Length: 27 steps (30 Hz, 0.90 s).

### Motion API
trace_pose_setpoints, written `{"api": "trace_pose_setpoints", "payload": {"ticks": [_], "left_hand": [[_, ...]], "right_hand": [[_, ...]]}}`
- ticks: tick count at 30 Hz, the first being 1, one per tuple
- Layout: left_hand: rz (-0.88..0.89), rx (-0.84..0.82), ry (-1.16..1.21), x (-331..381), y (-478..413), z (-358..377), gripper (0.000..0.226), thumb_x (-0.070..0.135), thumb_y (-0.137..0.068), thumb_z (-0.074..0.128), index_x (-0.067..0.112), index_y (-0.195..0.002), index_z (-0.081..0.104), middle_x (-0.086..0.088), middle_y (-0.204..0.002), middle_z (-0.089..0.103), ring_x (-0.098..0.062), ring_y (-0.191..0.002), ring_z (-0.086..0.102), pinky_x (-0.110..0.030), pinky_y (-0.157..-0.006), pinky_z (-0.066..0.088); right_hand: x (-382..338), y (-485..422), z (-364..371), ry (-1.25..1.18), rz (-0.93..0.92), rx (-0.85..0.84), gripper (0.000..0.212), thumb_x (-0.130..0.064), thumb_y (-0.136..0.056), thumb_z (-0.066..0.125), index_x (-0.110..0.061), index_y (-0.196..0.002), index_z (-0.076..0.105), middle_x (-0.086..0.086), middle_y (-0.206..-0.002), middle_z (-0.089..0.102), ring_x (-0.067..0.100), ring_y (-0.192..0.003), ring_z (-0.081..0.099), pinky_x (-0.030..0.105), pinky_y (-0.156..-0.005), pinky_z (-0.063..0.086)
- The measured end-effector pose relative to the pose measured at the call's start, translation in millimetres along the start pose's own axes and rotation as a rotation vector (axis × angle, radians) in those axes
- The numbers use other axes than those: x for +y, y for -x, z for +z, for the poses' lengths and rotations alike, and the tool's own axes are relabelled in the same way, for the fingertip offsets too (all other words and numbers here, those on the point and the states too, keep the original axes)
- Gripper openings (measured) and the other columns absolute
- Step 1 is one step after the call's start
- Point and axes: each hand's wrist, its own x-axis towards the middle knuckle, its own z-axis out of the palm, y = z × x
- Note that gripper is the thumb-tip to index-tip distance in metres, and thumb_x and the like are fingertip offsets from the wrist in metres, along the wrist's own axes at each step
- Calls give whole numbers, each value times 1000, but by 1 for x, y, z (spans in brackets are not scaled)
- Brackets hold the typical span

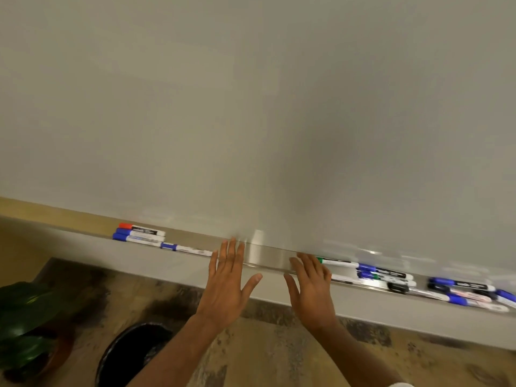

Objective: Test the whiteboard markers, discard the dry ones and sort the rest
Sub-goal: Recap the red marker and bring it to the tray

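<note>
A blank whiteboard [251, 107] fills the upper view, with a metal marker ledge [265, 256] along its bottom edge. On the ledge's left lie a red-capped marker [141, 228] and three blue-capped markers [136, 237]. On the right lie a green-capped marker [336, 262] and several blue and black markers [460, 291]. My left hand [227, 286] and my right hand [312, 291] hover side by side over the ledge's bare middle, fingers straight and spread, holding nothing.
A round black waste bin [131, 356] stands on the patterned floor below my left forearm. A dark green potted plant [25, 328] sits at the lower left. The grey wall base [391, 314] runs under the ledge.
</note>
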Motion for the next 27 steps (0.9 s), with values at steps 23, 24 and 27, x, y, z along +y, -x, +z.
{"api": "trace_pose_setpoints", "payload": {"ticks": [23,24,27], "left_hand": [[74,-39,14,98,-12,58,83,79,-92,1,33,-158,-19,13,-166,-27,-6,-151,-30,-33,-124,-18],[78,-33,18,99,-11,58,82,77,-93,3,32,-159,-15,13,-167,-25,-6,-152,-29,-35,-126,-15],[87,19,50,101,-9,56,78,73,-97,9,31,-162,-2,15,-167,-17,-3,-152,-24,-36,-127,-12]], "right_hand": [[105,9,-15,58,3,-37,37,-19,-81,81,-20,-117,71,1,-119,70,26,-116,62,46,-99,51],[104,8,-15,58,-5,-29,37,-18,-80,82,-20,-116,72,1,-116,71,26,-113,62,46,-97,52],[107,4,-16,53,-15,-37,37,-18,-79,83,-21,-114,73,0,-112,71,24,-109,62,44,-96,51]]}}
